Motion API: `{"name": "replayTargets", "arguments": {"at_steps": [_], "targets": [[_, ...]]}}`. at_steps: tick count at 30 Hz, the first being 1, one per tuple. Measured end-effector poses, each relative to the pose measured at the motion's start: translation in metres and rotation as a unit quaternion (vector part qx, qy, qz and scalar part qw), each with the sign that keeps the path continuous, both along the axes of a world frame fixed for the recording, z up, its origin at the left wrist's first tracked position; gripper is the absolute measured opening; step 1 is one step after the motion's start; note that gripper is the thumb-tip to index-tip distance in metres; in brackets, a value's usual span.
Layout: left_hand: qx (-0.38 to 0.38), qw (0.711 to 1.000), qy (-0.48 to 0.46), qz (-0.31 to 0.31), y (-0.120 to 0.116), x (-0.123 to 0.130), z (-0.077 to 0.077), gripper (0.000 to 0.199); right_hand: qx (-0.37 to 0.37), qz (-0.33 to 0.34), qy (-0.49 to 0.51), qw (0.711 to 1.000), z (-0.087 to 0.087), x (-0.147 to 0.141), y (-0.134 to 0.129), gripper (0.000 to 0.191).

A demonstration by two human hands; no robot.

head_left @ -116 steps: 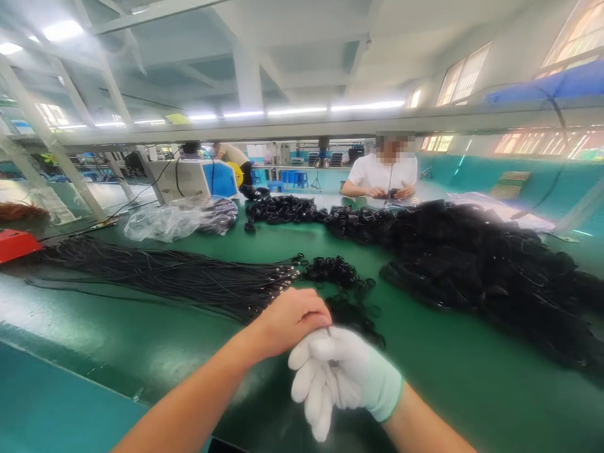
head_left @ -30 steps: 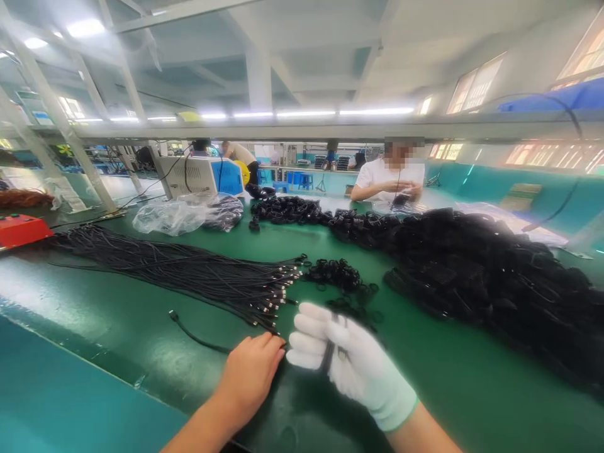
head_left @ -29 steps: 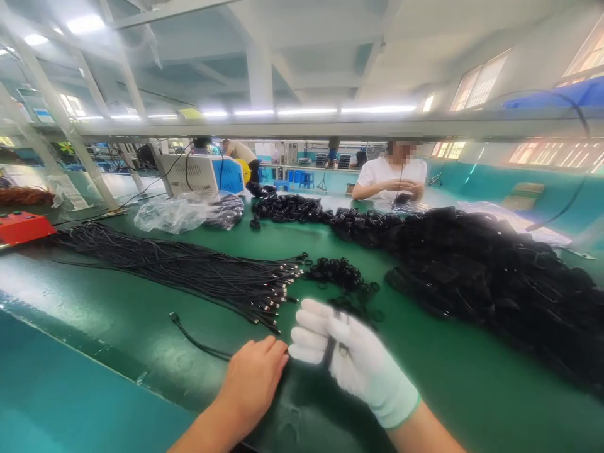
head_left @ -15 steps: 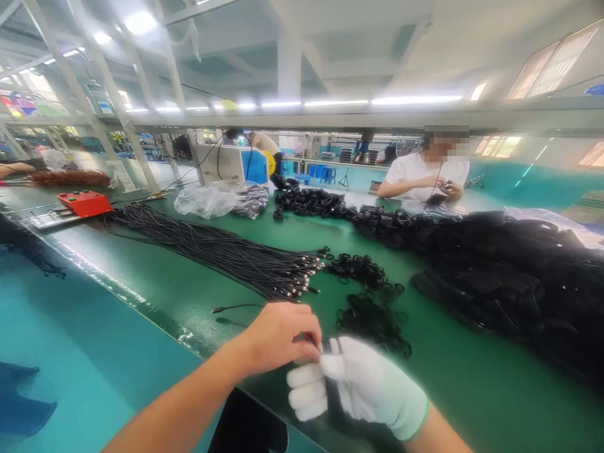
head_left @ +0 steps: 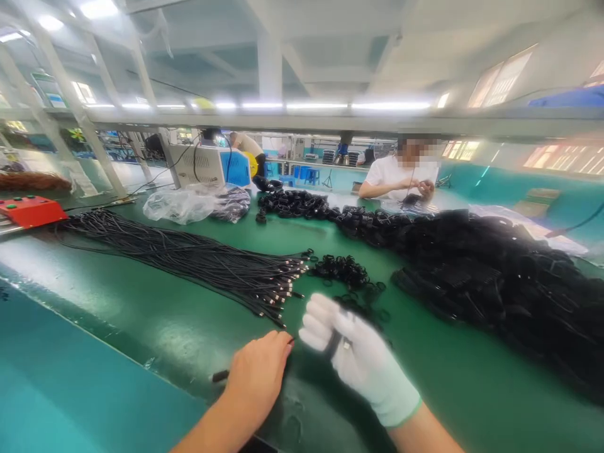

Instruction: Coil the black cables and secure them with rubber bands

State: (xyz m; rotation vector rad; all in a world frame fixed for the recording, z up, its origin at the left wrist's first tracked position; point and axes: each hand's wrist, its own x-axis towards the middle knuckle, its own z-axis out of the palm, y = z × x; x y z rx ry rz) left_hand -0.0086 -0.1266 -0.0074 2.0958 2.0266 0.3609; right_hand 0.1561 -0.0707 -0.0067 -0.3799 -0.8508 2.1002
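My bare left hand is closed low over the near part of the green table, with a black cable in its fingers. One dark end of that cable pokes out left of the hand and a short bit shows at the fingertips. To the right, raised above the table, my white-gloved right hand grips a coiled black cable, blurred, with a small metal plug near the thumb. A bundle of long black cables lies beyond my left hand, metal plugs facing right. Small black rings are heaped behind my right hand.
A big mound of coiled black cables covers the right side of the table. At the back are a clear plastic bag and a white-and-blue machine. A red control box stands at left. Across the table sits a person handling something dark.
My hands have parted. The left moved down and left onto a cable on the table; the right rose slightly with its coil. The camera view has shifted to the right.
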Motion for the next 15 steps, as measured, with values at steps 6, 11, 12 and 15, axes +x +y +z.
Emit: {"name": "replayTargets", "arguments": {"at_steps": [6,11,12,15], "targets": [[0.070,0.991,0.091,-0.065,-0.015,0.030,-0.005,0.023,-0.037,-0.062,-0.012,0.997,-0.002,0.001,0.003,0.041],[0.186,0.940,0.140,-0.248,0.006,0.015,0.017,0.016,0.013,0.002,-0.105,0.994,0.000,-0.001,-0.003,0.036],[0.200,0.925,0.146,-0.289,0.012,0.009,0.026,0.014,0.021,0.035,-0.110,0.993,-0.001,-0.001,-0.004,0.035],[0.205,0.898,0.127,-0.368,0.030,-0.006,0.049,0.019,0.030,0.110,-0.100,0.988,-0.004,0.002,-0.008,0.036]]}}
